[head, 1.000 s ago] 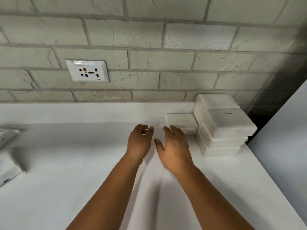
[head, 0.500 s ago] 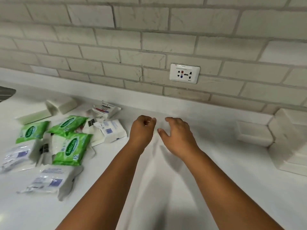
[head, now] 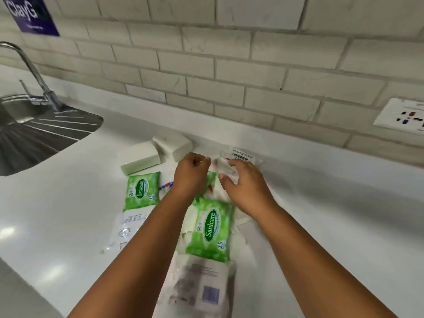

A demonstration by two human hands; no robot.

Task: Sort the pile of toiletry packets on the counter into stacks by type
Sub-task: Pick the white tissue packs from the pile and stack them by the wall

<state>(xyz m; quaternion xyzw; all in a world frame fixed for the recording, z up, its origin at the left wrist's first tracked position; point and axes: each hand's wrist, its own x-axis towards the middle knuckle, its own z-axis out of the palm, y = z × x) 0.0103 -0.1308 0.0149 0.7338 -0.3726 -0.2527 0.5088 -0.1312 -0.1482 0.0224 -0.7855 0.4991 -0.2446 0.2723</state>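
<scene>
While both sets of fingers hang over the far end of the pile, neither has hold of anything that I can make out. Those of the left hand (head: 191, 174) are curled loosely toward the palm, thumb tip near forefinger, with nothing visibly pinched between them. The right hand (head: 244, 187) is arched, its fingers (head: 238, 164) bent and slightly spread above a crumpled clear sachet (head: 241, 156) with dark print.

Under and around the hands the packets lie jumbled on the white bench (head: 321, 226). One green wipes pack (head: 212, 232) sits just near of the right wrist, and a second green pack (head: 142, 190) lies to the left. A clear-wrapped packet (head: 203, 288) with a blue patch lies nearest, and another clear one (head: 126, 228) is partly under the left forearm. Two pale bars (head: 156, 152) rest at the far left edge of the pile.

These look light and soft. The film wrappers probably slide on each other and crinkle, so a flat pinch across a sealed edge should serve. The wipes packs seem plump and squashy, best taken across the short sides. The bars look stiff and easy to lift by their long edges.

A sink (head: 34, 134) lies far left.
</scene>
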